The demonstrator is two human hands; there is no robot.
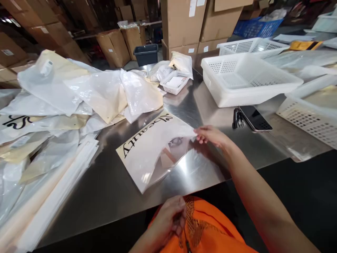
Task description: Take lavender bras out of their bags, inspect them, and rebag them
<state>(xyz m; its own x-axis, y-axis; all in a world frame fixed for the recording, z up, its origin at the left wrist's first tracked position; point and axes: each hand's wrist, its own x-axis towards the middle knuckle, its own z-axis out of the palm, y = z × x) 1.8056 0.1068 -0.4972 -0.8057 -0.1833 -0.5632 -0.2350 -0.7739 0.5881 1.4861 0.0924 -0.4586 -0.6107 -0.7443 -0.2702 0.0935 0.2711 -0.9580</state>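
Note:
A white plastic mailer bag (147, 147) printed with "beauty" lies on the steel table in front of me. Its near side gapes, and through the opening a clear pouch (180, 149) with something dark and a brownish piece shows. My right hand (209, 136) pinches the bag's right corner between thumb and fingers, lifting it a little. My left hand (172, 218) is at the table's near edge, before the orange garment (210, 225). Its fingers are curled together, and whether anything is inside them is hidden.
Filled plastic bags (100, 91) pile up at the left, beside a stack of flat mailers (63, 186). A small white basket (175, 82) stands behind. To the right are a white crate (250, 79), a phone (255, 118) and small black items (237, 118). Cardboard boxes (183, 24) rise beyond.

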